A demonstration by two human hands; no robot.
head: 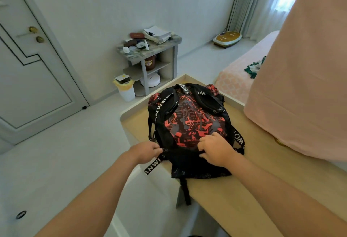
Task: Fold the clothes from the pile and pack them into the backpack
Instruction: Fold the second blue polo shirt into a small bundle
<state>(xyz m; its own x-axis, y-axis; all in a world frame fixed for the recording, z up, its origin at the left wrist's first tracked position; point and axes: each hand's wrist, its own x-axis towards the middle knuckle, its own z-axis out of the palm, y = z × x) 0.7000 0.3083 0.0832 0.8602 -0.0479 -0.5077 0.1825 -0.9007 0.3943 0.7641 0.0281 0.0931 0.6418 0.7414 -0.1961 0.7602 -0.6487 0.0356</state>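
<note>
Black backpack w/ red-and-grey print (189,124) lies flat on the light-wood tabletop w/ cream raised rim (234,195), near its left edge, top handle pointing away from the person. Shoulder straps, black w/ white lettering, lie across the upper side. One lettered strap end (152,167) hangs off the tabletop's left edge. A plain black strap (186,192) dangles over the edge nearest the person.

L hand (147,152): fingers curled in, tips pinching a small piece at the backpack's near-left corner. Prob. a zip pull, but too small to tell for sure. R hand (216,149): knuckles up, fingers hooked over the black near edge of the backpack and thumb under it, gripping the fabric. Both forearms bare, reaching in from the bottom of the view.

Big pale-pink fabric (300,68) fills the right side close to the camera, its lower edge over the right part of the tabletop, well apart from the backpack.

Behind it: bed w/ pink cover (238,75), w/ a crumpled green-and-white cloth (253,68) on it.

Bkgd: grey shelf unit (143,71) by the wall, top cluttered w/ papers and small items. White bin w/ yellow liner (126,89) just beside it on the floor. White panelled door (28,71) at left, grey curtain (247,2) top right.
</note>
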